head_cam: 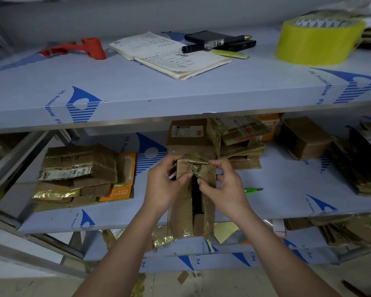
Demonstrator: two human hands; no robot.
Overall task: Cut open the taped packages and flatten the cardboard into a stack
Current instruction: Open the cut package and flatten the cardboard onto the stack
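At centre frame, both hands were clamped on one taped cardboard package (189, 202), held above the front edge of the middle shelf (287, 189). The left hand (163, 187) gripped the left flap and the right hand (223, 187) pinched the right flap, fingers curled into the slit. The grip appeared intended to part the flaps along a cut seam; a dark gap already ran down the package face, while crumpled tape (196, 160) bridged the top.

A stack of flattened cardboard (79, 174) lay at mid left on that shelf, presumably the destination. More packages (240, 138) stood close behind the hands, leaving little room rearward; free shelf lay to the right, near a green cutter (253, 190). The upper shelf edge (180, 108) overhung the work, limiting upward travel. A yellow tape roll (317, 41) sat at upper right
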